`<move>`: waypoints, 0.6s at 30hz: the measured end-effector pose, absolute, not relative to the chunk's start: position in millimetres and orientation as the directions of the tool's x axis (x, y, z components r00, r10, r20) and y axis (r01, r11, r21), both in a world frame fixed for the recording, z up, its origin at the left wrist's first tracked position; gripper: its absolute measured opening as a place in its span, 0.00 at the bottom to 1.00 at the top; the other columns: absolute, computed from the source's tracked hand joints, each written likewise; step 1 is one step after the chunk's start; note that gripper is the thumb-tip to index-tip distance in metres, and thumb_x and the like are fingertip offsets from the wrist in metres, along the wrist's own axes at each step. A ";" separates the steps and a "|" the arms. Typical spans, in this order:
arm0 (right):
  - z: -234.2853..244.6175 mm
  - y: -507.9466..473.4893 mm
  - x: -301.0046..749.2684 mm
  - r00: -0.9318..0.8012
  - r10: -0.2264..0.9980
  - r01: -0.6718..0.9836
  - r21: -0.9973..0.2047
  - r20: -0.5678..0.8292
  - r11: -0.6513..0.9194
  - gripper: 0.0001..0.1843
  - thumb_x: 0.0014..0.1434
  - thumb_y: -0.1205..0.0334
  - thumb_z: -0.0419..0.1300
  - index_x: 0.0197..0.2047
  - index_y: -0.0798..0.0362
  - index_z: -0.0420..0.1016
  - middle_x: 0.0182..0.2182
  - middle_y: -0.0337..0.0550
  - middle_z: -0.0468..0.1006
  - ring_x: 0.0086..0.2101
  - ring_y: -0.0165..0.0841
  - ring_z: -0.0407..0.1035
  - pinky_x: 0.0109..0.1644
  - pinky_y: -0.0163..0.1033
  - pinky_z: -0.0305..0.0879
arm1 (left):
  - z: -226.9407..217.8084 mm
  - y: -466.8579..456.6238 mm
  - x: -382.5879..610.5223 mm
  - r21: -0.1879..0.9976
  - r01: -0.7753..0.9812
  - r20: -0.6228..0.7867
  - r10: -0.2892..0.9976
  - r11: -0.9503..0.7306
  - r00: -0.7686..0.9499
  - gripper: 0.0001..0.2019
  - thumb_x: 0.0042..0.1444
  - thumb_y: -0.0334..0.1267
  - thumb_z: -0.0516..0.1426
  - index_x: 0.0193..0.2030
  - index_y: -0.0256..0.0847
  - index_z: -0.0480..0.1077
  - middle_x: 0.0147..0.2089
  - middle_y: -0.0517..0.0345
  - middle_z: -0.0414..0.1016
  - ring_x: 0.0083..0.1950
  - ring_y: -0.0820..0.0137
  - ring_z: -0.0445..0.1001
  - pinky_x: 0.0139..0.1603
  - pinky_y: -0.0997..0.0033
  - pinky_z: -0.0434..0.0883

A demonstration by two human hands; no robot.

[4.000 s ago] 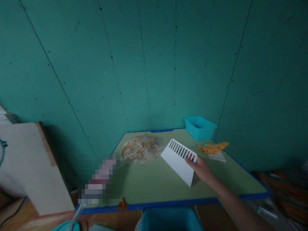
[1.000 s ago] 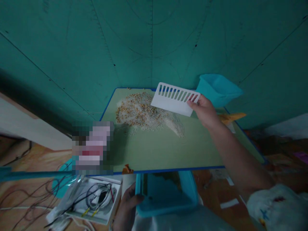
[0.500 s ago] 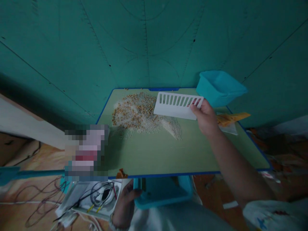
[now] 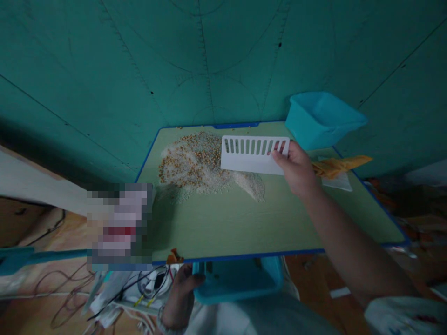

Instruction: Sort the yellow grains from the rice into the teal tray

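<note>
My right hand (image 4: pixel 296 170) grips the right end of a white slotted plastic scraper (image 4: pixel 253 155), held upright with its lower edge at the pile of mixed white grains and tan seeds (image 4: pixel 200 163) on the green, blue-edged table (image 4: pixel 226 223). My left hand (image 4: pixel 179 298) is closed on the left rim of a turquoise bin (image 4: pixel 237 279) held just under the table's near edge.
A second turquoise tub (image 4: pixel 323 118) stands at the table's back right corner. Orange wrappers (image 4: pixel 340 165) and a white slip lie to its front. A box of cables (image 4: pixel 139 291) sits low left. Teal walls enclose the table's back.
The scraper has shifted slightly left and turned squarer to me at the pile's right side. My left hand has kept hold of the bin below the edge.
</note>
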State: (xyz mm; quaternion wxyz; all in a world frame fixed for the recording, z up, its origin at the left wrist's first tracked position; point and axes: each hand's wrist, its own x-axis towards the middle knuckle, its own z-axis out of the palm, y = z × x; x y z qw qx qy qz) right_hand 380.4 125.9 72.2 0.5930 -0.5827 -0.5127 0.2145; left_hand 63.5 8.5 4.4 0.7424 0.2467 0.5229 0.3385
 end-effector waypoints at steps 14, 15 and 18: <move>74.6 122.7 376.3 0.369 0.875 0.262 -0.939 0.312 0.225 0.08 0.53 0.55 0.58 0.35 0.49 0.65 0.30 0.37 0.73 0.30 0.31 0.68 0.34 0.38 0.66 | 0.1 6.0 63.0 0.718 -0.257 -0.598 0.763 0.646 0.247 0.06 0.31 0.31 0.60 0.21 0.39 0.77 0.22 0.57 0.79 0.29 0.59 0.76 0.34 0.63 0.71; 75.3 122.5 375.8 0.359 0.885 0.246 -0.945 0.295 0.215 0.09 0.53 0.55 0.58 0.35 0.49 0.66 0.30 0.37 0.73 0.30 0.31 0.68 0.34 0.38 0.66 | 0.7 6.7 62.7 0.721 -0.253 -0.599 0.764 0.645 0.241 0.06 0.31 0.31 0.60 0.21 0.39 0.77 0.22 0.57 0.79 0.28 0.60 0.76 0.34 0.64 0.71; 77.6 121.5 373.9 0.335 0.907 0.182 -0.962 0.254 0.203 0.08 0.52 0.57 0.58 0.36 0.49 0.66 0.31 0.38 0.74 0.31 0.32 0.69 0.36 0.39 0.66 | 3.3 8.6 63.0 0.718 -0.241 -0.611 0.757 0.653 0.233 0.07 0.31 0.31 0.60 0.22 0.39 0.78 0.23 0.56 0.80 0.29 0.60 0.76 0.33 0.65 0.71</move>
